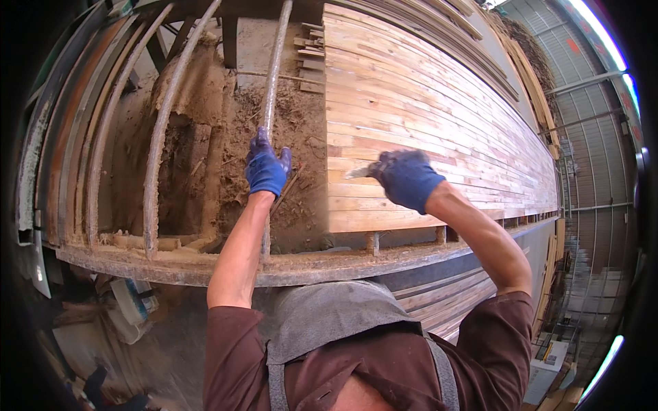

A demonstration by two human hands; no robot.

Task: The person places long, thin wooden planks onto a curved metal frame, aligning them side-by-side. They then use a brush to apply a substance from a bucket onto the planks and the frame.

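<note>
At the far left, several long metal bars [157, 151], crusted with sawdust, run away from the person over a floor heaped with brown dust and scraps [199, 147]. Their near ends meet the dusty front beam [205, 272] of a frame, which crosses just ahead of the person's apron [336, 318].

The left arm reaches forward, nearly straight, over this beam. The left hand [266, 169], in a blue glove with darkened fingers, lies on another bar [277, 61], thumb apart toward the right; I cannot tell whether the fingers close around it.

Right of that bar, the wide panel of narrow wooden strips [439, 116] lies on the frame, with small supports [372, 243] under its near edge. The right hand [409, 179], gloved alike, grasps a blurred flat tool [358, 172] pointing left over the panel's near left part. The right elbow is bent outward, and the forearm hides some of the panel's near edge.

Long boards [456, 51] lie along the panel's far side. Farther right stand a mesh wall [603, 171] and, low down, a pale box [548, 363] whose label is too small to read.
</note>
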